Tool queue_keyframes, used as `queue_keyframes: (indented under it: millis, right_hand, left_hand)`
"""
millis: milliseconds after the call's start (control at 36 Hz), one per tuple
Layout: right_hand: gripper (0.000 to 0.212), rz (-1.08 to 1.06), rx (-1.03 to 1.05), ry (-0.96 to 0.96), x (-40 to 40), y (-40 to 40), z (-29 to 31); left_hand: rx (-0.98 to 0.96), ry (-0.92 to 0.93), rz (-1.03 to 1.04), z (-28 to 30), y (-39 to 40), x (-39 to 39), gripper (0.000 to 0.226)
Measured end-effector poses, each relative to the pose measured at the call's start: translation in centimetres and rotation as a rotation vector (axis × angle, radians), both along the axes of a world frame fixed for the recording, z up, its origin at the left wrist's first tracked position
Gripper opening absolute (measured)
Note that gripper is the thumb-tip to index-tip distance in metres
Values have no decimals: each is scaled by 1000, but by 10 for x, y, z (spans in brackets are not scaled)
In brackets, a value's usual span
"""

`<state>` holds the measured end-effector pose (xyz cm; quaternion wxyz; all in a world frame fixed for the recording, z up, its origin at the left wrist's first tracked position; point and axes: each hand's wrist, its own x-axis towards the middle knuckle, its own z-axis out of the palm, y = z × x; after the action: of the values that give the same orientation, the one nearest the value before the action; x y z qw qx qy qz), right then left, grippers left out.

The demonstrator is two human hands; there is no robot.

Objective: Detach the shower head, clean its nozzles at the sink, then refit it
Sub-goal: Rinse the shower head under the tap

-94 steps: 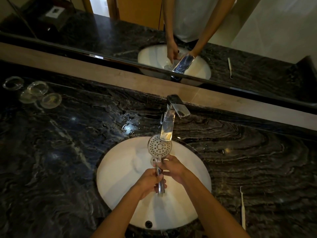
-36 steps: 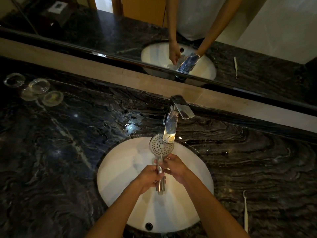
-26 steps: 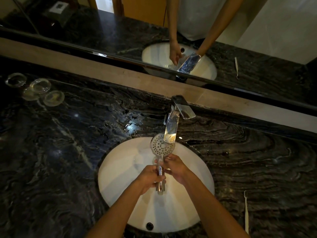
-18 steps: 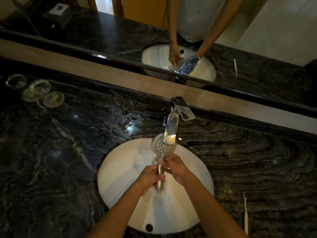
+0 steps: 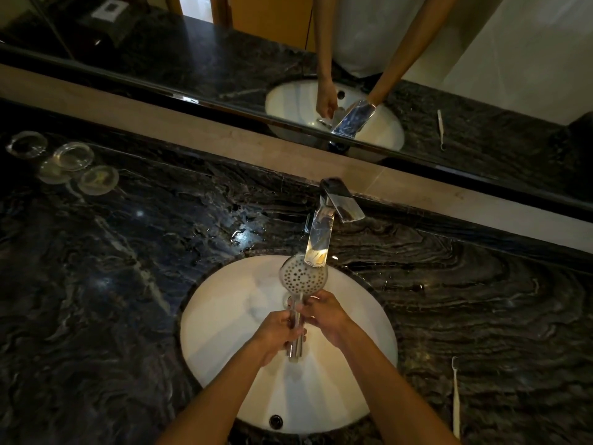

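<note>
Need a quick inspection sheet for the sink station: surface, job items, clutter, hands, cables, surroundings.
Surface: dark marble counter, wet patches behind the basin.
Job's things: shower head nozzle face up, under the faucet spout, over the white sink.
Clutter: toothbrush right of the basin; clear round lids far left.
Hands: left hand grips the handle; right hand holds it just below the head.
Cables: nothing seen.
Surroundings: mirror behind, reflecting the sink.

White oval sink basin [image 5: 224,316] set in a black countertop [image 5: 128,284] veined with grey swirls; chrome faucet [image 5: 321,232]; silvery shower head [image 5: 303,277] dotted with dark nozzle holes; white toothbrush [image 5: 455,396]; beige backsplash strip [image 5: 160,120]
</note>
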<state>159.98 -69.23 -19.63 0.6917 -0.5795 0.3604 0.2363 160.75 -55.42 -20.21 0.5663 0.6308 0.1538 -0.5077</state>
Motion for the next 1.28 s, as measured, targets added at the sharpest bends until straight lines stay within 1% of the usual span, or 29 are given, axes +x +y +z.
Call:
queue_keyframes:
  millis: [278, 445, 556, 639, 778, 861, 945, 1000, 1056, 1111, 1195, 1223, 1250, 1278]
  right_hand:
    - [32, 37, 9, 44, -13, 0, -3]
    - [30, 19, 39, 79, -20, -2, -3]
    - [32, 8, 44, 113, -18, -5, 1]
    - [37, -1, 9, 106, -13, -6, 4]
    - [48, 10, -56, 86, -8, -4, 8]
    - [45, 29, -45, 76, -11, -5, 10]
    - [38, 68, -61, 107, -14, -5, 11]
    - [45, 61, -123, 145, -14, -7, 15]
    - [53, 22, -232, 156, -10, -14, 24]
    - [47, -37, -317, 114, -1, -25, 39]
    - [20, -173, -370, -65, 20, -39, 77]
    - [16, -211, -388, -138, 27, -43, 92]
    - [23, -240, -407, -209, 35, -46, 107]
    - [34, -261, -417, -270, 43, -49, 120]
  left_hand:
    - [15, 14, -51, -1, 3, -11, 25]
    - [0, 86, -74, 2, 0, -12, 16]
    - [-28, 140, -39, 0, -1, -11, 12]
    - [-61, 148, -13, -1, -2, -8, 14]
    - [-75, 133, 13, 1, -4, -6, 7]
    - [-47, 111, 23, 0, -3, -11, 8]
    - [-41, 135, 66, -2, -1, -18, 7]
    - [-36, 156, 89, -4, 1, -24, 6]
    - [-18, 152, 87, -8, 4, -28, 7]
    - [0, 143, 68, -10, 9, -30, 8]
    - [5, 143, 47, -13, 14, -31, 11]
    - [8, 144, 46, -13, 14, -31, 12]
    - [5, 148, 55, -13, 14, -31, 12]
    - [-6, 153, 69, -13, 13, -31, 11]
